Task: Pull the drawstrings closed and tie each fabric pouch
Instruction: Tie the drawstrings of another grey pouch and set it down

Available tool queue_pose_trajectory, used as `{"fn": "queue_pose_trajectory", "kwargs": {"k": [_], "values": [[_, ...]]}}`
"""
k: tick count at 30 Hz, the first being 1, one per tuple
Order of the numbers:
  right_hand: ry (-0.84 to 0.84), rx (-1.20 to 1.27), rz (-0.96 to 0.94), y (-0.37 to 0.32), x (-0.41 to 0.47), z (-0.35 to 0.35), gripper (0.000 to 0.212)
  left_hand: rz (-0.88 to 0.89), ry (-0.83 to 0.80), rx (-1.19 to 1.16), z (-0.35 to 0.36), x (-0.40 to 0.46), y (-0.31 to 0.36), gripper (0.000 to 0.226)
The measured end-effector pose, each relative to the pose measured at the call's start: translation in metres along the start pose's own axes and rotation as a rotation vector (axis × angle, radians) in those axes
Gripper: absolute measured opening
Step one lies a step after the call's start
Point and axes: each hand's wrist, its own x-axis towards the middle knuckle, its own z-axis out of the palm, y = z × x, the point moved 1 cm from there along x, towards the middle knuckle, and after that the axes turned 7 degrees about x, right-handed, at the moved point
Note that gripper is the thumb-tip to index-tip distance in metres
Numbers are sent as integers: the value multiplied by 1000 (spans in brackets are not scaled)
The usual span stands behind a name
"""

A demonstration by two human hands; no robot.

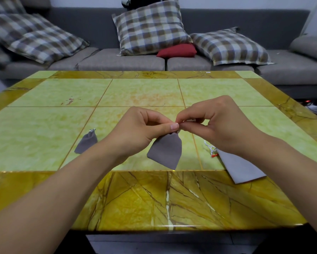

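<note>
Both hands raised over the middle of the surface (145, 92), fingertips meeting at the gathered neck of a small grey pouch (166, 153). Left hand (141, 129) pinching the neck between thumb and forefinger; right hand (214, 125) pinching something fine just beside it, likely the drawstring, though the cord itself mostly hidden behind the fingers. Pouch hanging from that pinch, body slack and tilted, lower corner close to or brushing the surface; contact hard to tell.

Second small pouch (87, 143) lying flat to the left, well apart, neck cinched with a bit of cord showing at the top, probably done already. Larger grey pouch (242, 167) lying flat at the right, partly under the right forearm, with loose white cord (210, 147) and a spot of orange at its mouth, apparently not yet closed.

Handling, as judged: very light, soft cloth with no stiffness, so no support from the body; best held at the bunched neck, never lower. Cord thin and probably slippery, calling for fingertip pinches close to the knot and steady opposing tension. Risk of the loop slipping loose if either pinch relaxes before tightening.

Sofa (227, 22) with checked cushions (150, 28) behind.
</note>
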Motion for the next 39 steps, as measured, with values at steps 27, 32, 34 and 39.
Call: {"fn": "queue_pose_trajectory", "kwargs": {"k": [27, 32, 34, 39], "values": [[51, -65, -48, -11, 2, -1, 8, -50, 66, -92, 9, 3, -4, 7], [62, 15, 38, -3, 0, -3, 3, -37, 38, -131, 11, 1, -4, 13], [58, 51, 77, -1, -1, -2, 5, -35, 42, -154, 12, 1, -4, 17], [80, 184, 155, 1, -3, -3, 5, -39, 37, -203, 12, 0, -5, 27]]}}
